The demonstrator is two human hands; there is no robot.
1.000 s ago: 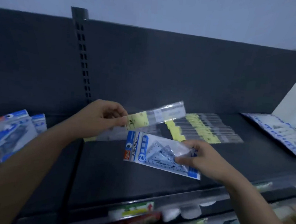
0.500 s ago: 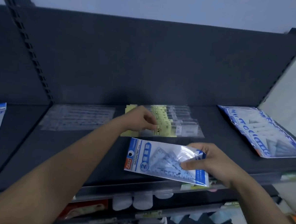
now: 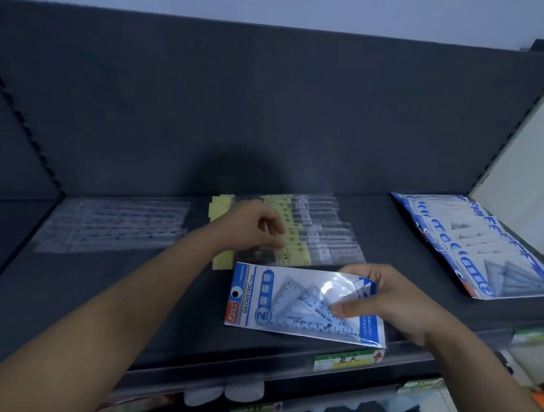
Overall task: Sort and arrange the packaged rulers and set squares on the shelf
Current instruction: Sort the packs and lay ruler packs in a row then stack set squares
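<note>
on the ruler stack (image 3: 320, 238), left hand (image 3: 249, 228) lingers, grip unclear; right hand (image 3: 395, 304) still pinches set-square pack (image 3: 277, 299).

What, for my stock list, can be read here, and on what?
"GEOMETRIC": pack in the right hand.
"2": same pack, in a circle.
"SET SQUARE": set squares inside it.
"2": right stack, nearest one.
Too blurred: the pack's red logo, yellow labels on the ruler packs, shelf tag.
</note>
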